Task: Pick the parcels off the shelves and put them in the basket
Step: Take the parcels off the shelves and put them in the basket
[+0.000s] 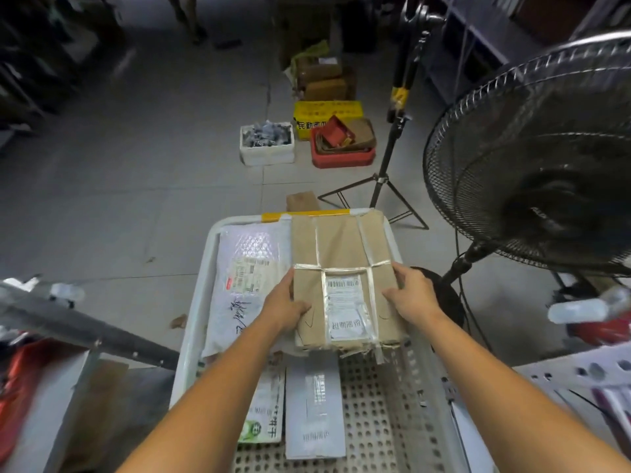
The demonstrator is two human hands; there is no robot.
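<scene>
Left hand (286,307), right hand (411,298): my fingers (402,274) grip taped brown parcel's (341,250) near sides, level over white basket (200,268), right of bubble mailer (247,264), likely for flat fit.

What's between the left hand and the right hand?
The brown taped parcel, shipping label up. The left hand and right hand grip its near end, one on each side, above the white basket. The head view shows this.

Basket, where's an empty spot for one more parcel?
The bare holed floor at the near right, between the grey parcel and the basket's right wall, is free. The far end is crowded: bubble mailer beside the brown parcel held by left hand and right hand.
</scene>
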